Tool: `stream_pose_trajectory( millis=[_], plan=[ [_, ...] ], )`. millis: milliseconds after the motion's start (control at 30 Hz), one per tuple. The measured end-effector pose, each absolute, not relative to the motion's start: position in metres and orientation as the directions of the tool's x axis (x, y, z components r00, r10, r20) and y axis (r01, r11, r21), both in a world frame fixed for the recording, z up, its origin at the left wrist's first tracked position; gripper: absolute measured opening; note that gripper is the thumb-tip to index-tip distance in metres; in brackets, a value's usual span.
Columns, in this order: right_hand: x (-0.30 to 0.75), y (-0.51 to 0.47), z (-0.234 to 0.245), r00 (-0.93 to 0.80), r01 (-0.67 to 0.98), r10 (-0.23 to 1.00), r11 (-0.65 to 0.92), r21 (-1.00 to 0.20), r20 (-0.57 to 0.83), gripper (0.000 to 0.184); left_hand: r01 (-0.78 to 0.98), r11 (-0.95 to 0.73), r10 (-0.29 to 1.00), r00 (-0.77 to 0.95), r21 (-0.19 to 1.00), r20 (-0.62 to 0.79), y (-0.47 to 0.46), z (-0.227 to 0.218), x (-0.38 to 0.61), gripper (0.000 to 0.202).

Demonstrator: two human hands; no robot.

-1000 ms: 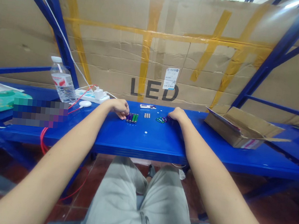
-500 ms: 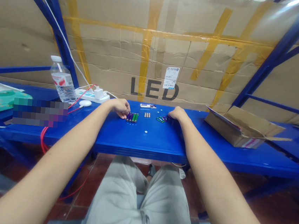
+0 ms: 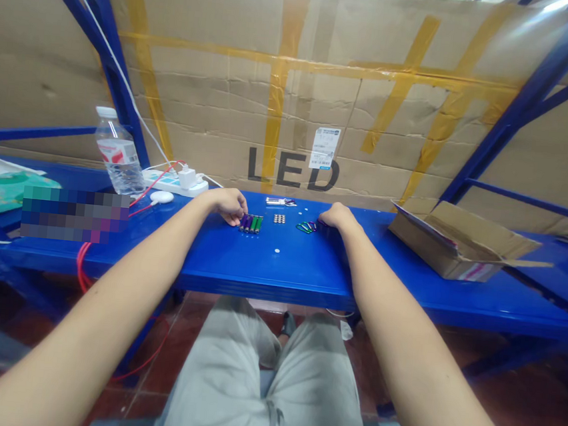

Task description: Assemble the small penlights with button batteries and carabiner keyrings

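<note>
My left hand (image 3: pixel 230 206) rests at the left end of a row of small purple and green metal tubes (image 3: pixel 253 224), its bent fingers closed about the leftmost purple tube. On the right, my right hand (image 3: pixel 336 215) is curled down at the table beside several coloured carabiners (image 3: pixel 306 227); its fingertips are hidden, and what they hold cannot be made out. Between the hands lies a block of small silver round pieces (image 3: pixel 279 218). Behind it are silver slim parts (image 3: pixel 280 202). One small white disc (image 3: pixel 277 250) lies nearer the front edge.
An open cardboard box (image 3: pixel 454 246) stands to the right on the blue table (image 3: pixel 268 268). At left are a water bottle (image 3: pixel 117 153), a power strip (image 3: pixel 174 181), a white round plug (image 3: pixel 161 197), red cable (image 3: pixel 83 264) and a tissue pack (image 3: pixel 8 186). A large carton (image 3: pixel 214 99) walls the back.
</note>
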State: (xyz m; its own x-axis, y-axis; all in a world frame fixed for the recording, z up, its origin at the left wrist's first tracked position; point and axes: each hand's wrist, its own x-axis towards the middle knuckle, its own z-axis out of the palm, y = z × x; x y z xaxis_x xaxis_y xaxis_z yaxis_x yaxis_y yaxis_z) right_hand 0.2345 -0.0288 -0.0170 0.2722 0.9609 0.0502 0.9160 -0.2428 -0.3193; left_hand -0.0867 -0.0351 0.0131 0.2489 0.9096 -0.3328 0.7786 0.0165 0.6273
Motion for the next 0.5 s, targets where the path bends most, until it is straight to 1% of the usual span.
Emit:
stream_pose_trajectory(
  millis=[200,400,500],
  plan=[
    [0.2349,-0.0271,-0.0177,0.265,0.92,0.963,-0.233,-0.316,0.059,0.044,0.777,0.02,0.91,0.246,0.629,-0.334,-0.0333,0.0113,-0.0879,0.026],
    [0.2355,-0.0254,-0.0176,0.271,0.919,0.962,-0.245,-0.31,0.043,0.044,0.775,0.019,0.918,0.237,0.632,-0.319,-0.0334,0.011,-0.0869,0.038],
    [0.2353,-0.026,-0.0173,0.269,0.918,0.962,-0.241,-0.314,0.049,0.043,0.788,0.003,0.913,0.248,0.615,-0.323,-0.0358,0.0133,-0.0849,0.04]
  ],
)
